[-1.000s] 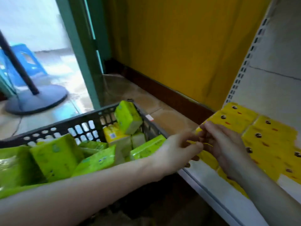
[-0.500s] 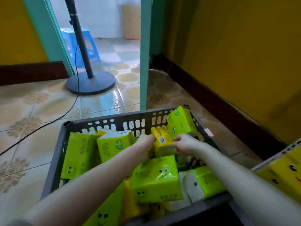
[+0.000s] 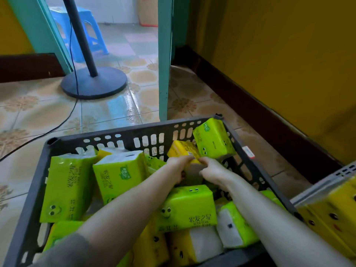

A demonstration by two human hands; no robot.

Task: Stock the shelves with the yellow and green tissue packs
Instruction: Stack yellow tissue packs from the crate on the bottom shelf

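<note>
A black slotted crate in front of me holds several green and yellow tissue packs. Both hands reach into its far right part. My left hand and my right hand grip one yellow tissue pack from either side, fingers curled over its near edge. A green pack leans in the crate's far right corner just beyond it. Another green pack lies under my forearms. At the right edge, yellow packs stand on the grey shelf.
A black fan stand with its cable sits on the tiled floor beyond the crate. A teal door frame post rises behind the crate. A blue plastic stool stands in the doorway. Yellow wall with dark skirting runs along the right.
A second ago both hands were at the yellow packs on the shelf. They moved left into the crate and now hold a yellow pack there, hardly changed from half a second ago.
</note>
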